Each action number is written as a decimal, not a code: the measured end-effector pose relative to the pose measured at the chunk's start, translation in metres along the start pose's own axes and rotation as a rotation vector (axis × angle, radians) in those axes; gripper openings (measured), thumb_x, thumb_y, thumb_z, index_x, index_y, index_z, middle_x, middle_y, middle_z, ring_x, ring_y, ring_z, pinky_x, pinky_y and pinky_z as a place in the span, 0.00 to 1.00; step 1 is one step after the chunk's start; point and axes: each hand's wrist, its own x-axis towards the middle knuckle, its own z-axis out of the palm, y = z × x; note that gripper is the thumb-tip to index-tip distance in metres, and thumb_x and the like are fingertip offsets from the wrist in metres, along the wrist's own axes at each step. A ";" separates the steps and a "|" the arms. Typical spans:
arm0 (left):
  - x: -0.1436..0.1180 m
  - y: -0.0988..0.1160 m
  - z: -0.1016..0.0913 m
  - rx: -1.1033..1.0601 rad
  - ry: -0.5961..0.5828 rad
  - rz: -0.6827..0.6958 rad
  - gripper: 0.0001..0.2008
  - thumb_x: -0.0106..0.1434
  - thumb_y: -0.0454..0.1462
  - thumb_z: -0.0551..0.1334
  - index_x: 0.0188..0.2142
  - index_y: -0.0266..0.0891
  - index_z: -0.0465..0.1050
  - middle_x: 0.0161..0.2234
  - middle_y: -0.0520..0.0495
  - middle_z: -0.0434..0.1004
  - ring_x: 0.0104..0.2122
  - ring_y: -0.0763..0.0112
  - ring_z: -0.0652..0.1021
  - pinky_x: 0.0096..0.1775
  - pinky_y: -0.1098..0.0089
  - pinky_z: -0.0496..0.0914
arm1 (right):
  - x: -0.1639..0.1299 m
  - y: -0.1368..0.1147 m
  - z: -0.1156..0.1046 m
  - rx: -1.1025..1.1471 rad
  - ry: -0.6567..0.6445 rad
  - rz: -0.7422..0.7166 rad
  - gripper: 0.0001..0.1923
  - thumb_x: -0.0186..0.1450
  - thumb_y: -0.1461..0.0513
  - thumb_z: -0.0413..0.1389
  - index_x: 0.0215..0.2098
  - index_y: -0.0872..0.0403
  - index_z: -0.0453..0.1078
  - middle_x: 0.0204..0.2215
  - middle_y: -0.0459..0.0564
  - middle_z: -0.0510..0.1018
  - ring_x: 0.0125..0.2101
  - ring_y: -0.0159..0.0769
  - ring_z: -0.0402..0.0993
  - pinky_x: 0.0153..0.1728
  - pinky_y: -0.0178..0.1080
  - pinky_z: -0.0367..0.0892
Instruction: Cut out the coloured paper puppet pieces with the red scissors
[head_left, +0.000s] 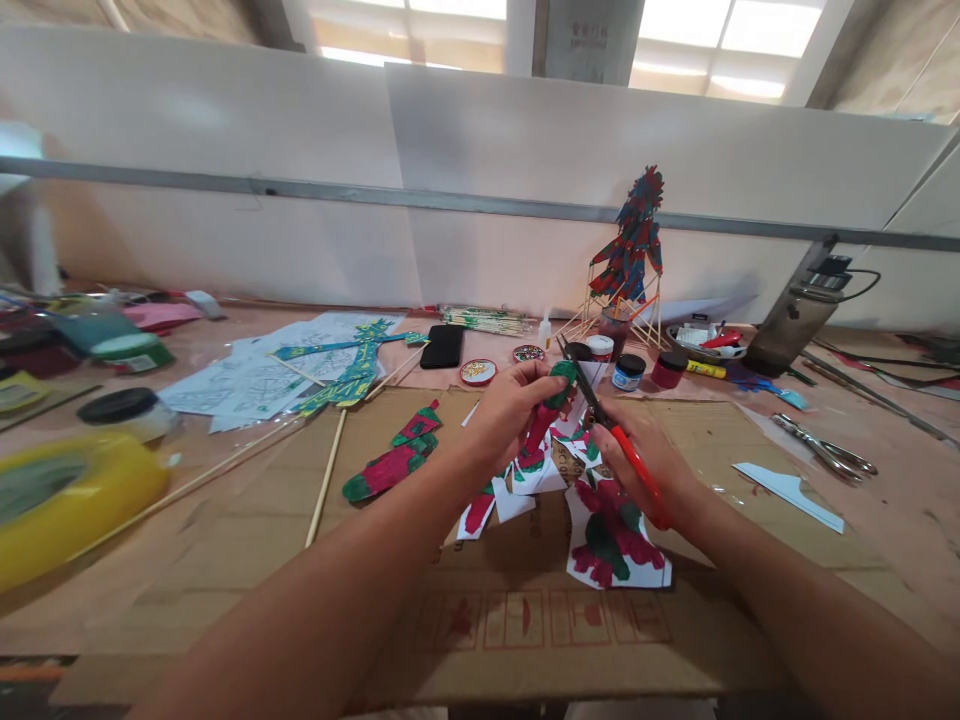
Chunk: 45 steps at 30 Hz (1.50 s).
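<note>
My left hand [517,400] pinches a painted paper cutout [541,425] in crimson and green, held above the cardboard sheet [247,590]. In my right hand [637,445] are scissors [626,445] with red handles; their dark blades lie right beside the cutout's green end. Whether the blades touch the paper I cannot tell. Under my hands lie white paper scraps [517,503] with painted bits. Closer to me is a larger painted piece [611,535] with a white margin. Trimmed crimson-and-green pieces [394,465] lie to the left.
A blue-yellow figure on sticks [356,365] rests over printed sheets [225,375]. Behind stand a phone [442,347], paint jars [628,373] and a red-blue figure [634,240]. To the right are metal pliers-like tool [825,447] and a bottle [795,315]; yellow tape [82,500] lies left.
</note>
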 end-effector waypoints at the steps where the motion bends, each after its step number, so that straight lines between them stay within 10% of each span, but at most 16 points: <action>1: 0.000 0.000 0.000 0.002 -0.004 -0.002 0.18 0.43 0.39 0.80 0.26 0.39 0.73 0.25 0.52 0.76 0.25 0.74 0.75 0.33 0.70 0.71 | 0.000 0.000 0.000 -0.002 -0.007 0.005 0.20 0.75 0.51 0.50 0.58 0.48 0.74 0.52 0.57 0.85 0.48 0.52 0.82 0.50 0.52 0.76; 36: 0.006 0.014 -0.014 0.157 -0.068 -0.051 0.18 0.49 0.40 0.78 0.31 0.40 0.71 0.25 0.48 0.82 0.16 0.78 0.71 0.20 0.76 0.60 | 0.003 0.002 -0.002 -0.045 0.050 -0.019 0.18 0.73 0.52 0.51 0.53 0.48 0.76 0.54 0.58 0.84 0.54 0.55 0.81 0.56 0.56 0.74; 45: 0.010 0.019 -0.023 -0.114 -0.084 -0.162 0.10 0.56 0.38 0.73 0.36 0.36 0.79 0.32 0.40 0.84 0.26 0.73 0.77 0.32 0.72 0.73 | 0.003 -0.001 -0.003 0.088 0.007 0.085 0.16 0.75 0.51 0.48 0.49 0.50 0.72 0.20 0.42 0.70 0.20 0.37 0.68 0.24 0.39 0.67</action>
